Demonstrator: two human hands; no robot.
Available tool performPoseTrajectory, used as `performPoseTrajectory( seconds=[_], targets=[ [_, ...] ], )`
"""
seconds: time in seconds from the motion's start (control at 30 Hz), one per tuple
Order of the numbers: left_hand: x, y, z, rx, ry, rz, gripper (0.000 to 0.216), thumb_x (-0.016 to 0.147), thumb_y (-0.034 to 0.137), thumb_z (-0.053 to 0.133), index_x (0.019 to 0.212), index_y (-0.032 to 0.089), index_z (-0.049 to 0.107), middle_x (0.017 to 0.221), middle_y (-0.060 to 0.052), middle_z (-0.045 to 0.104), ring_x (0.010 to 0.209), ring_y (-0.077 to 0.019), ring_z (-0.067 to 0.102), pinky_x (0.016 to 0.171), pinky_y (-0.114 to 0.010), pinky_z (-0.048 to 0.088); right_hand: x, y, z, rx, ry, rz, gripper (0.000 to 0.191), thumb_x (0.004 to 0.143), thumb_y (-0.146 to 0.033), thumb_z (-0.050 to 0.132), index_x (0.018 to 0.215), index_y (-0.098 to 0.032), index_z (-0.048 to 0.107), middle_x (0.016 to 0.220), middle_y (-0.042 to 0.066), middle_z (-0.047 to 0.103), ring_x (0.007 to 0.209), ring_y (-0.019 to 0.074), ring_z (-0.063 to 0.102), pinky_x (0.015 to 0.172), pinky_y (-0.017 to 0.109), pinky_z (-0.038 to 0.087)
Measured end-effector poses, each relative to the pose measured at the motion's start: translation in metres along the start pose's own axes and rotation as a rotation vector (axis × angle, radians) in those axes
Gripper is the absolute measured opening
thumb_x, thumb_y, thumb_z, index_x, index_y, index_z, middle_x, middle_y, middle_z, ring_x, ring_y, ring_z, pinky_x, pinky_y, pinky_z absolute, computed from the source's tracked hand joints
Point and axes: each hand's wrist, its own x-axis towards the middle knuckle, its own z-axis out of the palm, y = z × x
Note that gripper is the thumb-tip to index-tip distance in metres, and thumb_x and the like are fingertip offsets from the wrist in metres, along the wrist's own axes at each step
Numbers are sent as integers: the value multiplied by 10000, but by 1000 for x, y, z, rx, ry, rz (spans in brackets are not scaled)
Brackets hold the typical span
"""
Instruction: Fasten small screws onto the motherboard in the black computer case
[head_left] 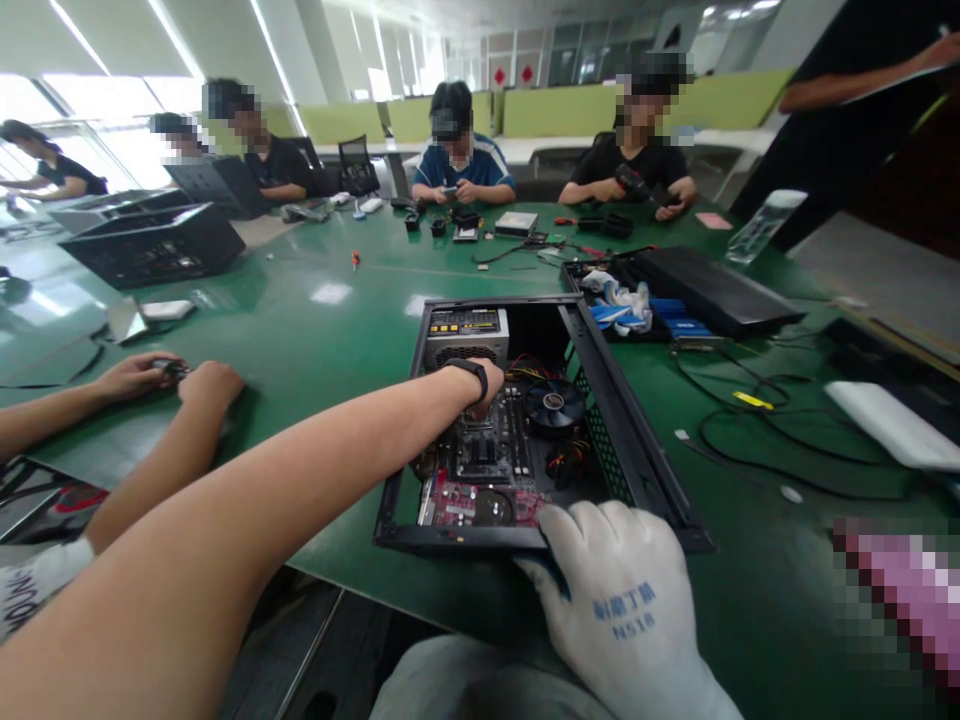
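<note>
An opened black computer case (652, 470) lies in front of me on the green table. My left hand (491, 382), bare with a black wristband, reaches into it over the motherboard (487, 450), close to the power supply (466, 328). Its fingers look curled and point down; whatever they hold is hidden. My right hand (619, 570), in a white glove with blue print, grips the near edge of the case beside a red graphics card (480, 505). A round black fan (553, 403) sits right of the motherboard, with loose coloured wires around it.
A black tray (577, 290) behind the case holds gloves (622, 300). Black cables (780, 440) and a white box-like object (892, 420) lie to the right. At left, another person's hands (202, 385) hold a small part. Co-workers sit across the green table (330, 330).
</note>
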Motion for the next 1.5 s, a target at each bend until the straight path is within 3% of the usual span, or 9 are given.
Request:
performPoseTrajectory(
  seconds=[0.17, 0.4, 0.93, 1.13, 1.3, 1.5],
  targets=[
    [-4, 5, -3, -56, 4, -30, 632, 442, 244, 890, 1038, 92, 749, 1085, -204, 721, 967, -325, 685, 791, -321, 554, 0, -1, -1, -4, 6, -5, 163, 757, -396, 657, 828, -255, 617, 664, 23, 525, 654, 201, 390, 636, 353, 166],
    [0, 5, 1, -54, -17, -19, 700, 415, 280, 904, 1055, 48, 740, 1083, -229, 714, 982, -348, 675, 831, -351, 549, 0, -1, -1, -10, -13, -6, 187, 772, -426, 649, 830, -253, 609, 694, 35, 543, 676, 206, 397, 647, 357, 176],
    [8, 3, 3, -23, -43, -57, 704, 364, 297, 904, 1038, 160, 757, 1015, -123, 753, 1009, -314, 674, 852, -314, 540, -1, -3, -4, -72, -71, 4, 242, 757, -446, 671, 885, -250, 608, 744, 34, 538, 725, 221, 408, 661, 365, 182],
    [16, 2, 6, -75, -33, -56, 732, 314, 207, 914, 1019, 82, 763, 1017, -185, 739, 978, -352, 674, 900, -359, 519, 0, -4, -5, -64, -70, 9, 242, 786, -463, 644, 876, -243, 596, 779, 44, 551, 753, 227, 422, 670, 367, 182],
    [11, 4, 4, -9, -47, -49, 648, 394, 220, 895, 1020, 109, 764, 1047, -154, 740, 1003, -332, 669, 916, -350, 512, 0, -6, -6, -98, -63, 4, 236, 819, -468, 602, 876, -240, 592, 783, 52, 547, 759, 233, 422, 670, 367, 175],
    [11, 4, 4, -87, -16, -74, 639, 363, 204, 896, 984, 112, 777, 1001, -144, 751, 1019, -346, 660, 967, -366, 484, -1, -6, -6, -94, -46, 8, 275, 833, -496, 575, 909, -233, 603, 795, 53, 552, 768, 233, 423, 680, 363, 182]
  ],
)
